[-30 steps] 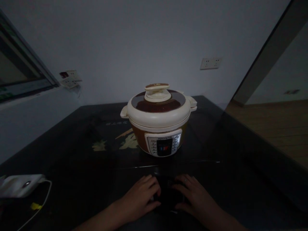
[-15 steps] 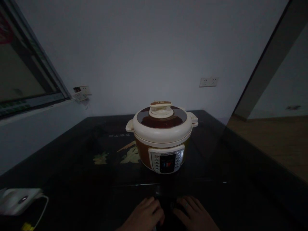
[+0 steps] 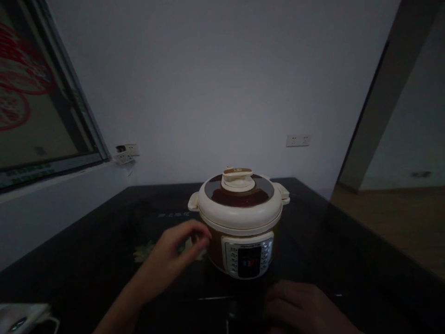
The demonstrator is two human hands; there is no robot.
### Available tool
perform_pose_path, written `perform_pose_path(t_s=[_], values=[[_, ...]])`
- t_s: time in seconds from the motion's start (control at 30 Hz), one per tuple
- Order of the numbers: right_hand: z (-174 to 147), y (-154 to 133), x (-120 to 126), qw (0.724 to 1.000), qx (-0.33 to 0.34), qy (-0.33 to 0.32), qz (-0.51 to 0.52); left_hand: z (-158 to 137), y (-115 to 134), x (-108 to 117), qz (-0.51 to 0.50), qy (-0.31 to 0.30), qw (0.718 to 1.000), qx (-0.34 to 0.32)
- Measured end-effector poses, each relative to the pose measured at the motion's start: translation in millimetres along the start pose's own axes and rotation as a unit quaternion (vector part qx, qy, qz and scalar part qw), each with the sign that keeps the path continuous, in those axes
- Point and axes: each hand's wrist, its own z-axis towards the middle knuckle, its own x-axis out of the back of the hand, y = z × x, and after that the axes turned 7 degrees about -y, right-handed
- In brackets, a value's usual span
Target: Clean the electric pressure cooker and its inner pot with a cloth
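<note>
A cream and brown electric pressure cooker [image 3: 239, 222] stands upright on a dark glossy table, its lid on and its control panel [image 3: 248, 256] facing me. My left hand [image 3: 174, 253] is raised at the cooker's left front side. Its thumb and fingers are apart and curved, with nothing between them; whether the fingertips touch the cooker's side I cannot tell. Low in front of the cooker, my right hand [image 3: 299, 304] hovers at or rests on the near part of the table, blurred and dim. Its fingers are loosely stretched to the left, and nothing shows in them.
At the lower left lies a white power strip [image 3: 22, 317] with a cord. The dark table [image 3: 313, 241] carries a printed flower pattern. Wall sockets [image 3: 298, 140] are on the wall behind, and a window [image 3: 41, 102] is on the left. A wooden floor [image 3: 389, 218] lies to the right.
My left hand has risen from the near table edge, forward and left to the cooker's side. My right hand has shifted slightly right. The view has tilted up, so the cooker sits lower.
</note>
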Motion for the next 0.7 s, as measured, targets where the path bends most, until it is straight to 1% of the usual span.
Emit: perform_pose_path(t_s=[0.07, 0.13, 0.2, 0.23, 0.33, 0.4, 0.43, 0.53, 0.63, 0.7], values=[[20.9, -4.7, 34.2, 0.999, 0.013, 0.036, -0.034, 19.4, -14.1, 9.6, -0.001, 0.135, 0.991, 0.002], [42.5, -2.2, 65.2, 0.99, 0.055, 0.11, -0.074, 36.8, -34.9, 10.7, -0.018, 0.215, 0.976, 0.025], [65.1, 6.6, 94.9, 0.978, 0.065, 0.145, -0.133, 50.6, -56.0, 7.3, -0.019, 0.246, 0.968, 0.052], [76.8, 12.7, 109.4, 0.972, 0.06, 0.163, -0.155, 55.8, -65.3, 5.1, -0.006, 0.259, 0.964, 0.064], [113.1, 34.7, 148.5, 0.973, -0.022, 0.147, -0.175, 65.0, -84.9, 0.1, 0.044, 0.256, 0.964, 0.058], [136.6, 50.8, 167.0, 0.969, -0.07, 0.118, -0.208, 66.8, -91.7, -0.1, 0.061, 0.242, 0.967, 0.053], [147.4, 58.7, 173.1, 0.968, -0.076, 0.102, -0.215, 67.0, -93.9, 0.6, 0.066, 0.236, 0.968, 0.055], [173.7, 79.5, 179.9, 0.97, -0.078, 0.038, -0.226, 67.0, -99.5, 3.0, 0.086, 0.222, 0.969, 0.063], [189.7, 92.5, 176.2, 0.967, -0.089, -0.026, -0.238, 68.3, -106.1, 1.3, 0.097, 0.21, 0.971, 0.06], [196.0, 97.1, 172.2, 0.962, -0.095, -0.056, -0.25, 70.3, -110.9, -2.4, 0.093, 0.2, 0.974, 0.059]])
